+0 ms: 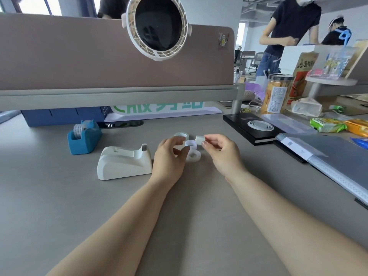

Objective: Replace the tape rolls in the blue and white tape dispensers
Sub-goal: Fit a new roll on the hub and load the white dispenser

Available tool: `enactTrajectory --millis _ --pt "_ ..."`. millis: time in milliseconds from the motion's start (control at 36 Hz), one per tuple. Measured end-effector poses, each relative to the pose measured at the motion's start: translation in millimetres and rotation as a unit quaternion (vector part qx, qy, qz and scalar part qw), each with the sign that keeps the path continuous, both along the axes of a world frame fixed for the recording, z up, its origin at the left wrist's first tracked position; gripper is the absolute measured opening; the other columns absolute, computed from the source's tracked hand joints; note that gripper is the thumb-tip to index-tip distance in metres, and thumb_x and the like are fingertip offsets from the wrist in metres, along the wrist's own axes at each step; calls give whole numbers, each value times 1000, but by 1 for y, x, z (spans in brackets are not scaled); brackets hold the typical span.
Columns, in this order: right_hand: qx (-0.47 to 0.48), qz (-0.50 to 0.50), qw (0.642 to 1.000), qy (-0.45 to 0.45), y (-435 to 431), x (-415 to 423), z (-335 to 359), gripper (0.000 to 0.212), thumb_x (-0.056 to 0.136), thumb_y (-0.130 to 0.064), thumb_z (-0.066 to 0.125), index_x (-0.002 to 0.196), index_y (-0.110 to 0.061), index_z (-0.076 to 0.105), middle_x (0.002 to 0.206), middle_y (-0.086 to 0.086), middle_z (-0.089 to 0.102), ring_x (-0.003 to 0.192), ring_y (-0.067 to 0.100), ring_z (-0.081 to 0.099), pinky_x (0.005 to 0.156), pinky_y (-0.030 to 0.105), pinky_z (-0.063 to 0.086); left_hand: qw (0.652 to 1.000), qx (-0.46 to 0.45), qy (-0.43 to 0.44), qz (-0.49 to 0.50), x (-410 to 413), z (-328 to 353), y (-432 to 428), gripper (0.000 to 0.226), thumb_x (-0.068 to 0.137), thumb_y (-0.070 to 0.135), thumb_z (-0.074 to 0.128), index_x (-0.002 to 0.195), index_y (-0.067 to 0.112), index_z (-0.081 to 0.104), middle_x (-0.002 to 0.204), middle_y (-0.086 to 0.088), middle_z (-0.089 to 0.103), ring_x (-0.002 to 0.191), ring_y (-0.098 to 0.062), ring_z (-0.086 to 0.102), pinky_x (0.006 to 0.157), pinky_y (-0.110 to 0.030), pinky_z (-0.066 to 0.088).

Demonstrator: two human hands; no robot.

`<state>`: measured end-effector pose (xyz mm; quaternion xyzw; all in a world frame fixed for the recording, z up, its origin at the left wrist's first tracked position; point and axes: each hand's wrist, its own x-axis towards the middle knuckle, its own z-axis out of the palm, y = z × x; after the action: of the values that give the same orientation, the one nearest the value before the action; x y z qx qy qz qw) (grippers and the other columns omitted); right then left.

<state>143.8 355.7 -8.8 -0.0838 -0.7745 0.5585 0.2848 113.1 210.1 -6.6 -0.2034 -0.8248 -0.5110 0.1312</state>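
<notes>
The white tape dispenser (124, 163) stands left of my hands with its roll slot empty. Behind it to the left is the blue tape dispenser (84, 138), which carries a clear roll (78, 130). My left hand (169, 156) curls around a clear tape roll (179, 148), mostly hidden by the fingers. In my right hand (221, 151) a small white spool core (199, 140) is pinched between thumb and fingertips, close to the left hand's roll. Loose clear tape rolls lie on the desk between and behind my hands (181, 134), (194, 156).
A black box (251, 127) and a grey folder (328, 154) lie to the right, with snack packets (327, 125) and a jar (277, 94) behind. A desk partition (99, 62) with a clip-on fan (158, 26) closes off the back. People stand at the far right.
</notes>
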Motion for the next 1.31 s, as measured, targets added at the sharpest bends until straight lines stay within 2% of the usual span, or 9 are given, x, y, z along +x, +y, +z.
enactTrajectory --millis 222,389,583,722,806,889,1000,1139,1306 --pt "-12 55 998 2 -5 5 3 12 88 -16 62 98 -20 67 96 0 71 92 11 66 78 15 48 997 12 6 -78 2 0 3 31 88 24 61 116 35 56 115 12 56 86 0 58 80 -21 47" --pt "-20 40 999 -4 -3 -2 7 10 88 -28 62 90 -20 68 87 -4 72 82 2 64 69 10 46 997 64 -13 -33 -1 -1 2 16 90 22 59 104 29 56 95 16 58 83 -2 58 67 -3 40" --pt "17 29 996 -79 0 -54 7 18 84 -28 64 101 -22 65 101 -7 65 99 9 59 95 31 48 983 177 -39 24 -11 -4 2 10 92 33 52 92 43 51 97 14 62 94 -17 64 97 -46 45" --pt "90 82 977 -174 -9 -78 8 47 69 -38 63 115 -32 59 115 -7 60 109 16 57 100 39 46 982 181 -47 20 -11 -3 4 10 94 29 49 95 39 49 97 14 61 94 -17 64 96 -40 46" --pt "174 43 960 -215 -11 -89 6 41 66 -45 56 106 -38 62 111 -5 67 105 20 61 94 38 49 982 183 -44 22 -12 -3 5 8 94 28 48 101 32 50 98 11 62 94 -16 64 95 -36 46" --pt "208 9 948 -242 -13 -93 5 23 64 -49 51 83 -39 60 105 0 68 99 22 62 81 32 52 982 180 -48 21 -11 -3 5 14 95 27 48 108 26 52 105 5 63 96 -16 63 80 -11 42" --pt "175 -12 960 -219 -13 -88 6 10 65 -40 56 69 -31 60 94 2 68 88 24 64 76 35 56 983 176 -50 20 -10 -2 4 16 95 28 48 110 25 52 105 6 63 96 -14 62 78 -12 39" --pt "77 -31 993 -86 -12 -68 11 10 80 -35 63 84 -26 62 94 -4 65 94 21 62 85 34 50 984 171 -47 17 -8 0 3 11 94 29 50 105 29 51 104 6 61 94 -13 62 82 -18 41" --pt "-81 -23 996 9 -22 -14 14 12 88 -30 58 90 -19 62 83 -10 65 78 6 60 70 22 44 991 134 -24 12 1 3 -1 19 91 25 57 109 21 57 101 6 60 86 -4 58 67 5 32"
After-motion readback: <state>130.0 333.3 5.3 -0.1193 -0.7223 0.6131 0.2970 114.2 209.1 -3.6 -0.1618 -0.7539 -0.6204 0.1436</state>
